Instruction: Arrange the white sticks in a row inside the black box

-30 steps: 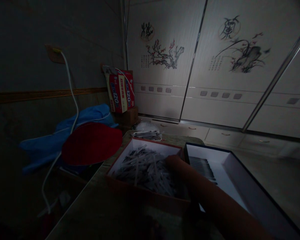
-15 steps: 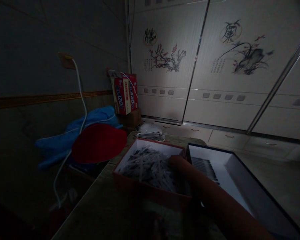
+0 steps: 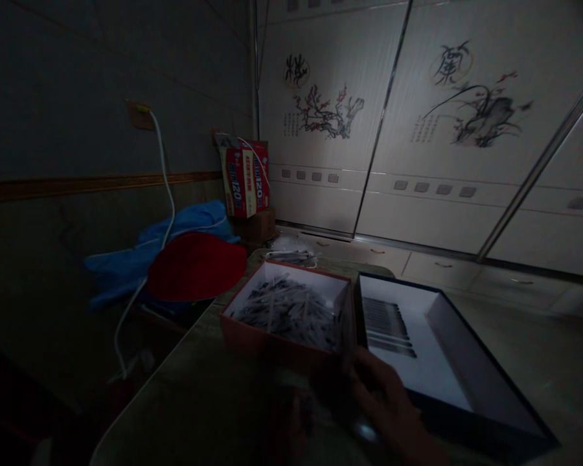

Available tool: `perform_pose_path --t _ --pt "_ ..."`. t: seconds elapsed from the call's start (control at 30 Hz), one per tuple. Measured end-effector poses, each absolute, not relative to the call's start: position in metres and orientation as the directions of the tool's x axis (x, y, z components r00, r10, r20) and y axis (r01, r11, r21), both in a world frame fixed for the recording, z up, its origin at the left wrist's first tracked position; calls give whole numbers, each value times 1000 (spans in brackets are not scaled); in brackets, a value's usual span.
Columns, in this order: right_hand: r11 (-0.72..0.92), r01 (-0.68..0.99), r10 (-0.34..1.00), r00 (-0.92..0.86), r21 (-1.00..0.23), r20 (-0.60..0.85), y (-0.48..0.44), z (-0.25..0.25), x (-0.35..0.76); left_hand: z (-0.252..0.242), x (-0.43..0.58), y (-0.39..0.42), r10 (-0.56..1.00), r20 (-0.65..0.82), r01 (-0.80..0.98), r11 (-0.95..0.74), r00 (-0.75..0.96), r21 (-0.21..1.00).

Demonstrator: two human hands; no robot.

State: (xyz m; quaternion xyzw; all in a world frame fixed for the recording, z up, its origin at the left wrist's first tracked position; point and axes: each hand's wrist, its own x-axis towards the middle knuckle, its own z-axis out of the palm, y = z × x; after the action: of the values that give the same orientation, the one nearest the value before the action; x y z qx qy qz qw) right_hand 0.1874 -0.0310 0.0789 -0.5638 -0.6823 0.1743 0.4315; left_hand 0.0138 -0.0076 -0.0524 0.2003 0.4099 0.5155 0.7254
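Observation:
A red box [image 3: 272, 344] on the table holds a heap of thin pale sticks [image 3: 291, 310]. To its right lies a dark box with a white inside [image 3: 447, 336], with a neat row of dark sticks [image 3: 386, 320] laid in it. My right hand [image 3: 386, 404] is low in front of the two boxes, near the red box's right front corner. Its fingers are curled together, and the darkness hides what is in them. A dim shape left of it may be my left hand [image 3: 285, 421]; its fingers do not show.
A red round thing [image 3: 194, 265] and blue cloth [image 3: 146, 249] lie left of the table. A white cable [image 3: 168, 168] hangs from a wall socket. A red carton [image 3: 245, 178] stands in the corner. Painted sliding doors [image 3: 418, 129] fill the back.
My right hand has drawn back out of the red box toward me and now sits in front of the boxes. The view has shifted slightly right.

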Motion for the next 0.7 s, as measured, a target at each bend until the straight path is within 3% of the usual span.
perform_pose_path --t 0.23,0.37,0.7 --pt "160 341 875 385 -926 293 -65 -1 160 -46 22 -12 924 -373 -593 346 82 727" --pt "104 247 868 450 -963 209 -64 -18 151 -39 19 -20 927 -368 -612 330 67 719" --pt "83 233 873 452 -969 184 -64 -29 150 -21 23 -20 917 -397 -556 347 33 755"
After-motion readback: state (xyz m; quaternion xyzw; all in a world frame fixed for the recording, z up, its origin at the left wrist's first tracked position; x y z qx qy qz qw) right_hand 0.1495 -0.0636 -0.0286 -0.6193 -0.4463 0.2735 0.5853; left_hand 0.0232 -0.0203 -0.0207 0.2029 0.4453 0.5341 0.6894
